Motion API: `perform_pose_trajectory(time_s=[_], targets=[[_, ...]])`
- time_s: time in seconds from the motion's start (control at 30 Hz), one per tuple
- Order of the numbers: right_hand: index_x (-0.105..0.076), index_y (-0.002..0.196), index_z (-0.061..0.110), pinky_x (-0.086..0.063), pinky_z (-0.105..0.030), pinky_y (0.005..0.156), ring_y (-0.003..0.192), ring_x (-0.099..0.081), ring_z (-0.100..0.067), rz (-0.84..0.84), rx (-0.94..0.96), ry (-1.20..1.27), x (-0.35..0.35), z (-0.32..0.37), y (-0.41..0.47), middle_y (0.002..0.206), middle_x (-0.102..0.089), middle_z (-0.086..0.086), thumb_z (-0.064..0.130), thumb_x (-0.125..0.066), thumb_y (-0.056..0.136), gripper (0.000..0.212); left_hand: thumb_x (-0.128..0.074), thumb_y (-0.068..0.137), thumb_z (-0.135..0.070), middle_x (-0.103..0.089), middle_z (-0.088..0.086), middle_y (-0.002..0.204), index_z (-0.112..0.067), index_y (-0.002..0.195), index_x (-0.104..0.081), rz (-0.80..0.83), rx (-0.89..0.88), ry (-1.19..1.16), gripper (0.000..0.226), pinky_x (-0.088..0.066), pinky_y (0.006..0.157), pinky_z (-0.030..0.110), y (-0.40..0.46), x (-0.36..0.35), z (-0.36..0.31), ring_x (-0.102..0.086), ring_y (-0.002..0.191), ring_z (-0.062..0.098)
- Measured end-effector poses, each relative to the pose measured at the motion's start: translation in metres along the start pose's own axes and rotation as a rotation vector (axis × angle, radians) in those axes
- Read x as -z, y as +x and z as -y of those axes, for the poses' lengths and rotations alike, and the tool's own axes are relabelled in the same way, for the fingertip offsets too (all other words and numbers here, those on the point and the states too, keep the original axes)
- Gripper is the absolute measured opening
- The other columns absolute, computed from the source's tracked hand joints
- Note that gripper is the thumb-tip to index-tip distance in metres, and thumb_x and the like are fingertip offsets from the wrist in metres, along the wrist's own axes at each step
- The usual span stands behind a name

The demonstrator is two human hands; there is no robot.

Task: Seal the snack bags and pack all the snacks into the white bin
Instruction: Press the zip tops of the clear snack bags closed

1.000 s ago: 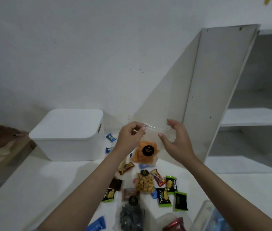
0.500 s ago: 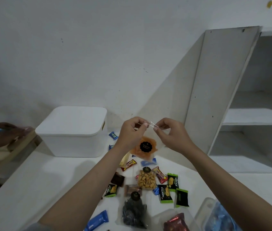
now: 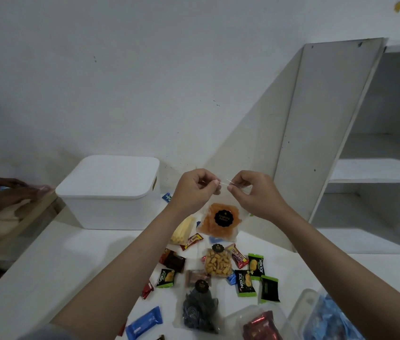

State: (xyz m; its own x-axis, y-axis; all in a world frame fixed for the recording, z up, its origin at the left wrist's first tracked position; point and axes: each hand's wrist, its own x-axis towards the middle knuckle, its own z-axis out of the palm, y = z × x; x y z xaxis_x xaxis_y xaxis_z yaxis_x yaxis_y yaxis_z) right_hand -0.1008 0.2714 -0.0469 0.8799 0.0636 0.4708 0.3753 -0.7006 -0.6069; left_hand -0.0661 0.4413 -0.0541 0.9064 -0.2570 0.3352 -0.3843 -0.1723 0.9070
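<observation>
Clear bag of orange snacks (image 3: 219, 223), black label, hangs upright from my pinch, right of lidded white bin (image 3: 110, 192); other snacks below.

Bare table (image 3: 46, 261) open left of the arms, up to the white bin (image 3: 110, 192), whose lid is on. Loose snack packets (image 3: 218, 266) crowd the middle. Leaning white board (image 3: 316, 143) and shelf unit (image 3: 378, 168) wall off the right.
</observation>
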Motion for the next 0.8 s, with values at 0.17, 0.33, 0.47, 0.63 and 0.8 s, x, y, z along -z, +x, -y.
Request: perform_pose_trajectory(time_s=[0.17,0.33,0.47,0.63,0.8], targets=[[-0.062,0.076,0.023,-0.044,-0.012,0.068,0.074,-0.061,-0.005,0.026,0.006,-0.014,-0.0036,0.0017,0.0004,0.071,-0.060,0.018,0.019,-0.067,0.084,0.010,-0.056,0.088,-0.005,-0.068,0.006,0.074,-0.016,0.077,-0.060,0.044,-0.005,0.140,0.016,-0.055,0.076,0.038,-0.0007,0.0026,-0.0012,-0.069,0.077,0.027],[-0.067,0.080,0.017,-0.043,-0.009,0.067,0.073,-0.060,-0.005,0.033,0.007,-0.008,-0.0049,0.0042,0.0031,0.073,-0.062,0.012,0.019,-0.067,0.085,0.005,-0.056,0.087,-0.007,-0.068,0.005,0.072,-0.019,0.075,-0.058,0.033,-0.048,0.211,0.017,-0.054,0.075,0.042,-0.0009,0.0048,-0.0034,-0.066,0.077,0.030],[-0.066,0.078,0.018,-0.043,-0.008,0.067,0.074,-0.061,-0.005,0.047,0.007,0.013,-0.0047,0.0052,0.0047,0.072,-0.063,0.014,0.017,-0.067,0.084,0.006,-0.056,0.087,-0.007,-0.069,0.008,0.075,-0.020,0.076,-0.058,0.028,-0.051,0.195,0.018,-0.054,0.076,0.043,-0.0019,0.0066,-0.0027,-0.066,0.077,0.027],[-0.059,0.068,0.023,-0.040,-0.004,0.064,0.069,-0.058,0.001,0.028,0.007,0.069,-0.0045,0.0091,0.0046,0.067,-0.060,0.015,0.008,-0.065,0.080,0.020,-0.055,0.088,-0.005,-0.068,0.009,0.078,-0.021,0.075,-0.057,0.043,-0.060,0.156,0.021,-0.054,0.077,0.039,-0.0045,0.0053,-0.0043,-0.068,0.077,0.020],[-0.056,0.063,0.025,-0.042,-0.006,0.064,0.066,-0.056,0.003,0.006,0.012,0.136,-0.0051,0.0082,0.0040,0.064,-0.059,0.012,0.004,-0.063,0.079,0.028,-0.055,0.088,-0.005,-0.065,0.002,0.074,-0.022,0.076,-0.057,0.076,-0.057,0.141,0.021,-0.054,0.076,0.038,-0.0028,0.0060,-0.0050,-0.067,0.079,0.028]])
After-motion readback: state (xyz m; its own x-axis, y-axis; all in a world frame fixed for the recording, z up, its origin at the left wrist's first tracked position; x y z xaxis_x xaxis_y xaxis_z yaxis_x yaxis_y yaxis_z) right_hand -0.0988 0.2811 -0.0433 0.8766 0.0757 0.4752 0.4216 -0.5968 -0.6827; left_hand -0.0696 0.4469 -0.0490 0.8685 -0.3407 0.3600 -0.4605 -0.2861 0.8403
